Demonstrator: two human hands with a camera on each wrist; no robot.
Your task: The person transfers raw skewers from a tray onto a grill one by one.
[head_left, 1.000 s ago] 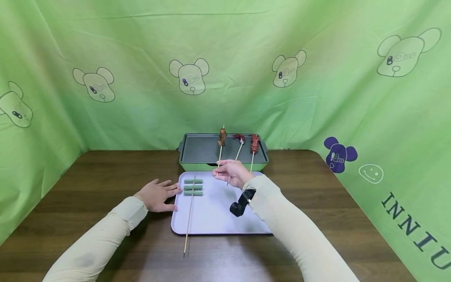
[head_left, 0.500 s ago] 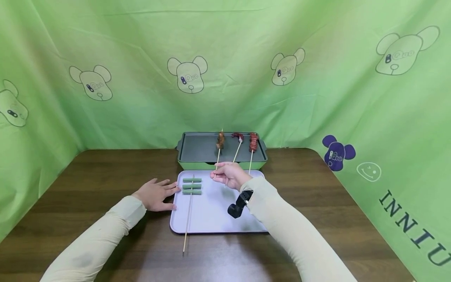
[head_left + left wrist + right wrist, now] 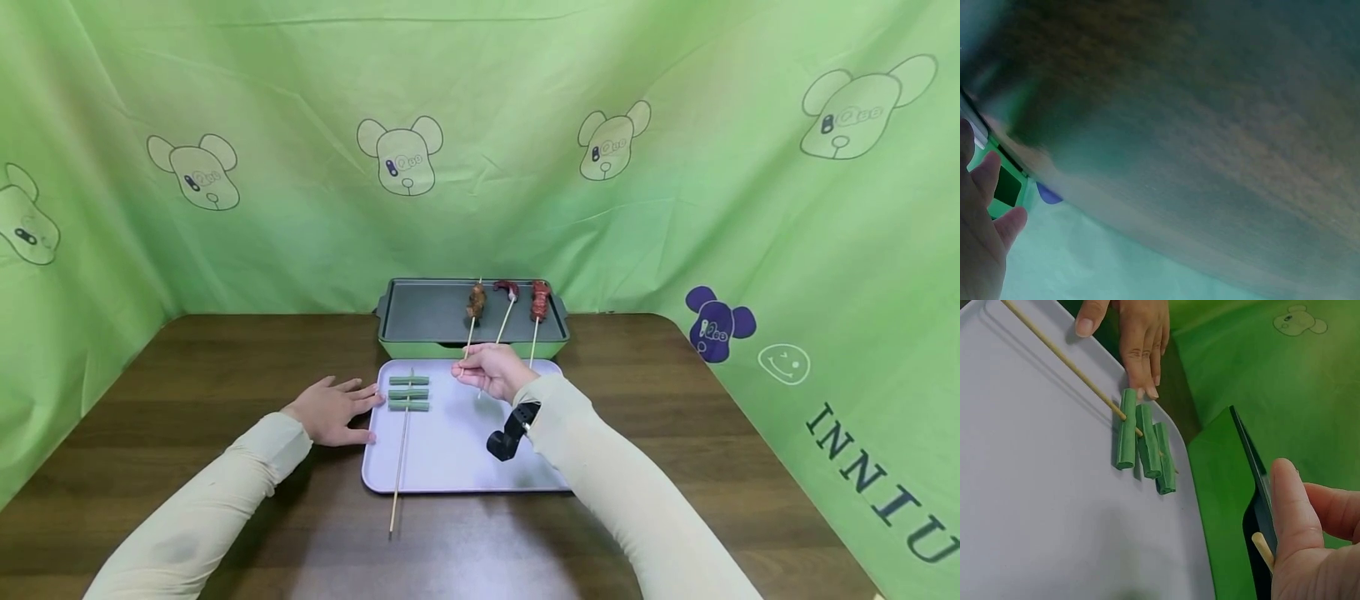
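- Brown meat skewer [image 3: 476,302]: meat over the griddle pan [image 3: 423,312], contact unclear, seen only from the head; the right wrist view adds the stick's bare end [image 3: 1262,547].
- Right hand [image 3: 495,371]: thumb and fingers pinch that stick.
- Left hand [image 3: 330,412]: fingers spread, tips at the pale tray [image 3: 465,462], beside the green vegetable skewer [image 3: 408,393].

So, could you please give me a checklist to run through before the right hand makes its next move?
1. Right hand gripping the brown skewer by its stick: ok.
2. Brown meat over the griddle: ok.
3. Brown meat touching the griddle: cannot tell.
4. Right hand clear of the dark red skewer: cannot tell, hand hides part.
5. Left hand at the tray: ok.
6. Green skewer wholly inside tray: not ok, stick overhangs.
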